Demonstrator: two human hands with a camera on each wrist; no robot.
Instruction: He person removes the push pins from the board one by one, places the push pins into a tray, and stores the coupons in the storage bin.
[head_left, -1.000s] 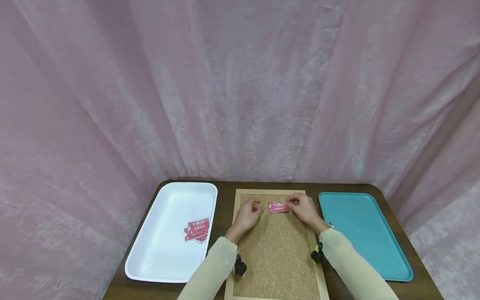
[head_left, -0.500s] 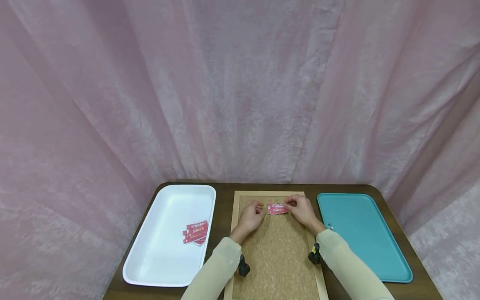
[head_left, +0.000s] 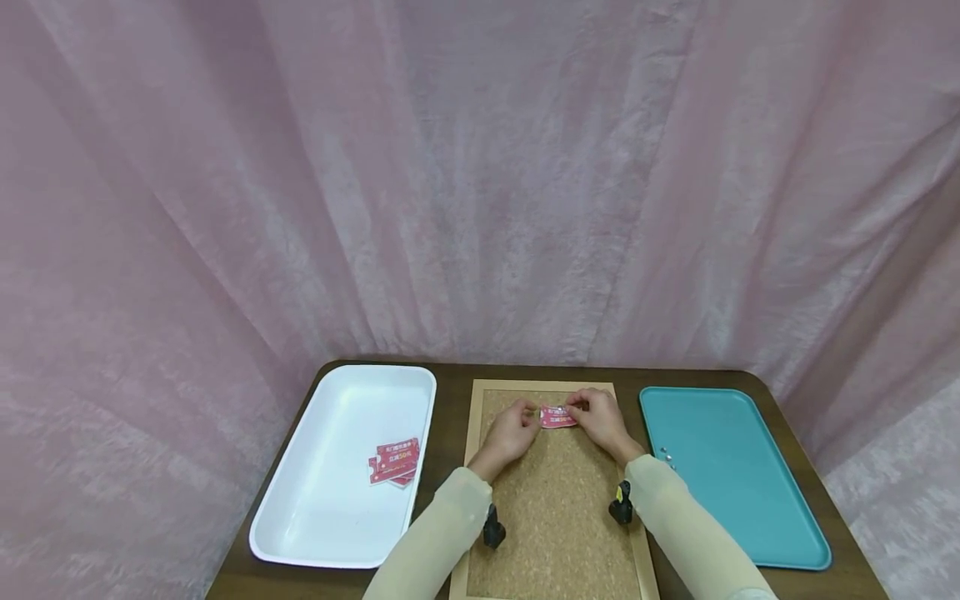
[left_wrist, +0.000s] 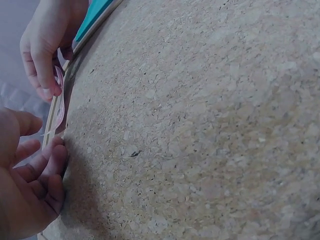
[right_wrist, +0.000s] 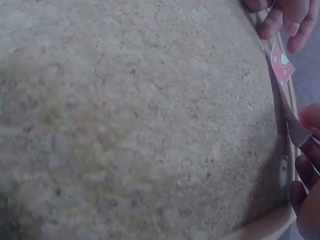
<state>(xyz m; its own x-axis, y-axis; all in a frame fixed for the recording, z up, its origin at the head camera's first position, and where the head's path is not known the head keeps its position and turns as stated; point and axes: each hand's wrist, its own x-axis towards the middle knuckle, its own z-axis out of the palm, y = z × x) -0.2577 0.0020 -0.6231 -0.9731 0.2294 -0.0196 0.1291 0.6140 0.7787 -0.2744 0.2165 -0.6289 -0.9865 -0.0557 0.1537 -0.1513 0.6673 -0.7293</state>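
A pink printed coupon (head_left: pixel 557 417) lies near the top of a wood-framed cork board (head_left: pixel 555 517). My right hand (head_left: pixel 600 418) pinches its right end between thumb and finger, and that end curls up off the cork in the right wrist view. Beside the coupon's left end is my left hand (head_left: pixel 513 432), its fingers loosely bent. In the left wrist view a gap shows between the left hand's (left_wrist: pixel 32 180) thumb and fingers, with nothing held. The coupon's patterned left corner (right_wrist: pixel 283 69) stands slightly raised. A tiny shiny spot shows at the coupon's top edge, too small to identify.
On the left, a white tray (head_left: pixel 322 508) holds several more pink coupons (head_left: pixel 395 460). A teal tray (head_left: pixel 750 483) stands on the right, with small shiny bits (head_left: pixel 665 455) near its left edge. Behind the dark wooden table (head_left: pixel 453 400) hangs a pink curtain (head_left: pixel 480 208).
My left hand has moved right, closer to the coupon's left end. The right hand keeps its pinch on the right end and has shifted slightly left over it.
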